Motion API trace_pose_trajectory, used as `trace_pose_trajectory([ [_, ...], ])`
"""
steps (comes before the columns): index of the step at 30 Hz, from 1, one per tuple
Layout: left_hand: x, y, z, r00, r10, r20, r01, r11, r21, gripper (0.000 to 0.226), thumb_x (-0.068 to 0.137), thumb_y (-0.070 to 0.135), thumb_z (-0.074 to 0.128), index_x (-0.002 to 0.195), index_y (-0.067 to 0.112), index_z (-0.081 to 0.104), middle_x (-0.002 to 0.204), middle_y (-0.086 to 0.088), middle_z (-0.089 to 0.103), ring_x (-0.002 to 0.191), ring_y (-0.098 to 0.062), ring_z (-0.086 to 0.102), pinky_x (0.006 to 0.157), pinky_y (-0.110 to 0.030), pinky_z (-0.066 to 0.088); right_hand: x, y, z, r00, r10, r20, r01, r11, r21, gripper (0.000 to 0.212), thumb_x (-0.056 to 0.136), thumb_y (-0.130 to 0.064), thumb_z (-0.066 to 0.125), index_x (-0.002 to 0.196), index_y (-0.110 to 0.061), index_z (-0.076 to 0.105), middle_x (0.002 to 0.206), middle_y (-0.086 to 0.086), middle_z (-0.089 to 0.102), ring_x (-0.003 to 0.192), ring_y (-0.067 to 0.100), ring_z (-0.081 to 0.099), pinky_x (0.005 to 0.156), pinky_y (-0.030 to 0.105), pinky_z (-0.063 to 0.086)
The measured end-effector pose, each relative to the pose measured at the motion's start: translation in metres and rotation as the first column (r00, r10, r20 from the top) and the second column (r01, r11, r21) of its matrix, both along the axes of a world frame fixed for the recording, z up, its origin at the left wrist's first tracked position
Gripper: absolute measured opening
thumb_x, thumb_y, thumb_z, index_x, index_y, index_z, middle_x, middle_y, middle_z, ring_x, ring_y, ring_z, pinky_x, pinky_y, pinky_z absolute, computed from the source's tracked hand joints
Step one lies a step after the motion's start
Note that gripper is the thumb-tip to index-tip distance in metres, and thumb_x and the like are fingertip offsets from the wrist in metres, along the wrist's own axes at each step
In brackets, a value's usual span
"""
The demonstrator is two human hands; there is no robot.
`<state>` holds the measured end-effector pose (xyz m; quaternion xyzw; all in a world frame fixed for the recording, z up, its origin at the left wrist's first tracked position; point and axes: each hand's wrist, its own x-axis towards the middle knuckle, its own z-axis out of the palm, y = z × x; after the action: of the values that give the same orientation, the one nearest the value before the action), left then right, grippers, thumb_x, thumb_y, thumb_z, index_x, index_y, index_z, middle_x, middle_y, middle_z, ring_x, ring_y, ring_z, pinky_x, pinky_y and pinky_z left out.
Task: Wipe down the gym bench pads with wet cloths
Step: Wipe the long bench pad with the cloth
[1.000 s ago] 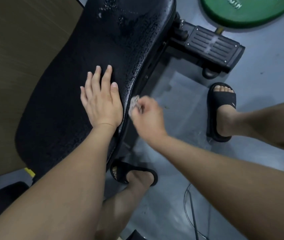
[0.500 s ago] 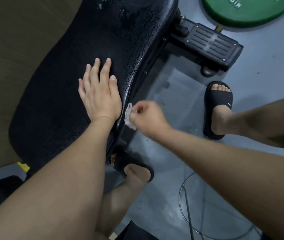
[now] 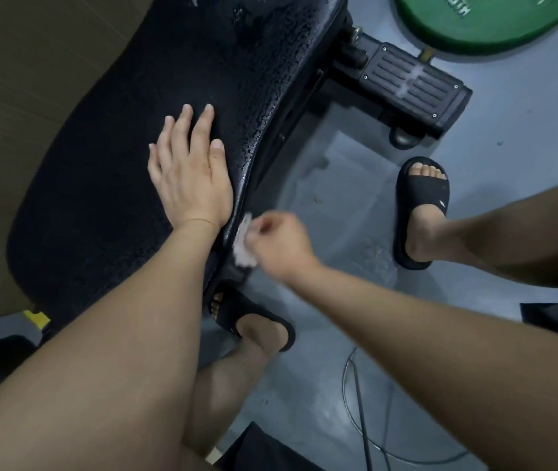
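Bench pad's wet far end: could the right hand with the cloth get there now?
Probably yes. The right hand pinches the cloth at the side edge of the bench pad, and the beaded stretch runs along that edge with nothing on it. The left hand rests flat beside that path, not across it.

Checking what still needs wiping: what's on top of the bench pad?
The left hand lies flat on the bench pad; water droplets bead along its edge. The right hand holds the cloth at the pad's side, not on top. Pad beneath the palm is hidden.
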<state>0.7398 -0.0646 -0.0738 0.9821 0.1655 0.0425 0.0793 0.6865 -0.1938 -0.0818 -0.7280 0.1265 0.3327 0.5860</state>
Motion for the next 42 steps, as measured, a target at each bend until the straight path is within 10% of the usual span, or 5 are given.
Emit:
trace_pose_trajectory([
  [8, 0.0, 0.001, -0.001, 1.0, 0.0, 0.001, 0.0, 1.0, 0.014, 0.049, 0.106, 0.042, 0.029, 0.155, 0.043, 0.035, 0.165, 0.013, 0.028, 0.155, -0.014, 0.016, 0.127, -0.045, 0.009, 0.138, -0.025, -0.004, 0.804, -0.577, 0.145, 0.582, 0.813, 0.007, 0.023, 0.091, -0.014, 0.066, 0.068, -0.018, 0.063, 0.058, -0.009, 0.057, 0.056, 0.006, 0.053, 0.059, 0.022, 0.045],
  [25, 0.002, 0.001, -0.001, 1.0, 0.003, 0.006, -0.003, 1.0, 0.022, 0.049, 0.106, 0.041, 0.029, 0.154, 0.042, 0.036, 0.164, 0.011, 0.03, 0.155, -0.016, 0.018, 0.126, -0.045, 0.01, 0.05, 0.0, 0.008, 0.934, -0.348, 0.082, 0.343, 0.937, 0.074, 0.023, 0.087, -0.016, 0.071, 0.07, -0.022, 0.056, 0.06, -0.012, 0.056, 0.053, 0.0, 0.048, 0.059, 0.02, 0.043],
  [33, 0.002, 0.001, -0.001, 1.0, 0.004, 0.005, -0.004, 1.0, 0.024, 0.049, 0.106, 0.04, 0.03, 0.154, 0.043, 0.036, 0.164, 0.012, 0.031, 0.154, -0.016, 0.018, 0.126, -0.045, 0.011, 0.124, -0.015, 0.0, 0.801, -0.572, 0.175, 0.576, 0.817, 0.032, 0.019, 0.092, -0.011, 0.066, 0.074, -0.017, 0.062, 0.06, -0.01, 0.058, 0.056, 0.004, 0.053, 0.06, 0.024, 0.044],
  [38, 0.003, 0.001, 0.0, 1.0, 0.005, 0.012, -0.005, 1.0, 0.023, 0.049, 0.105, 0.04, 0.031, 0.154, 0.042, 0.037, 0.163, 0.011, 0.032, 0.154, -0.016, 0.02, 0.126, -0.046, 0.012, 0.058, 0.001, -0.007, 0.945, -0.278, 0.171, 0.272, 0.96, 0.056, 0.016, 0.085, -0.012, 0.066, 0.072, -0.02, 0.065, 0.062, -0.007, 0.063, 0.061, 0.01, 0.057, 0.065, 0.029, 0.05],
  [42, 0.003, 0.001, -0.001, 1.0, 0.005, 0.002, -0.005, 1.0, 0.025, 0.049, 0.106, 0.04, 0.03, 0.154, 0.043, 0.037, 0.163, 0.011, 0.032, 0.154, -0.016, 0.019, 0.126, -0.046, 0.011, 0.137, -0.022, -0.01, 0.845, -0.488, 0.218, 0.507, 0.861, -0.037, 0.013, 0.078, -0.018, 0.061, 0.066, -0.018, 0.066, 0.061, -0.006, 0.064, 0.062, 0.013, 0.062, 0.067, 0.036, 0.057],
])
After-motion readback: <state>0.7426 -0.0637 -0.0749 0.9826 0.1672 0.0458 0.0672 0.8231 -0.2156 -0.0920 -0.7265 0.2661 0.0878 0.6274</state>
